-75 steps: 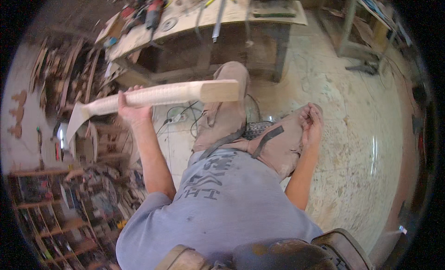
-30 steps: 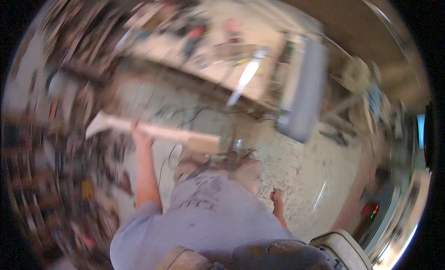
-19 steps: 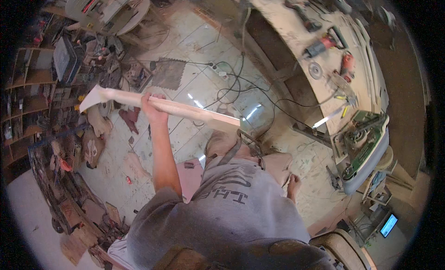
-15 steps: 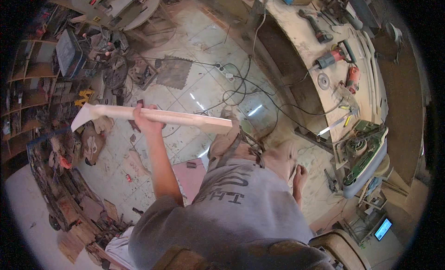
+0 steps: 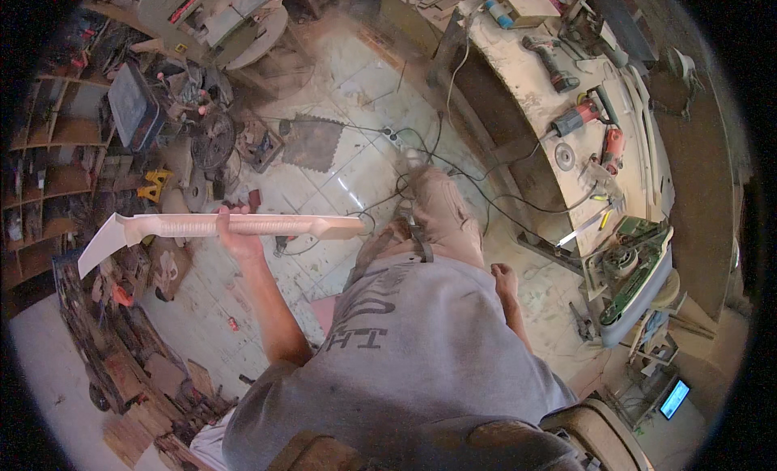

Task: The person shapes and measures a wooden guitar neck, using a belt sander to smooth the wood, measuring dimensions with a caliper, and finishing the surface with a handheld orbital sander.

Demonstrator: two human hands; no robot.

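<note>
My left hand point(image 5: 241, 238) is wrapped round the middle of a long carved piece of pale wood point(image 5: 194, 224). The piece lies nearly level across in front of me. Its left end flares into a flat, angled tip; grooved ridges run along the middle, and the right end is squared and reaches near my trouser leg. Beside my right hip hangs my right hand point(image 5: 504, 282), low, with fingers curled and nothing visible in it.
A workbench point(image 5: 518, 74) on the right carries a red corded power tool point(image 5: 576, 117), a red angle grinder point(image 5: 613, 150) and an abrasive disc point(image 5: 564, 156). A green machine point(image 5: 635, 265) stands nearer. Cords point(image 5: 453, 167) cross the tiled floor. Wood scraps point(image 5: 121, 358) lie left.
My left hand has carried the wooden piece leftward and slightly nearer, its flared end swinging lower. My legs have shifted as in a step, and my right hand has moved slightly left and up.
</note>
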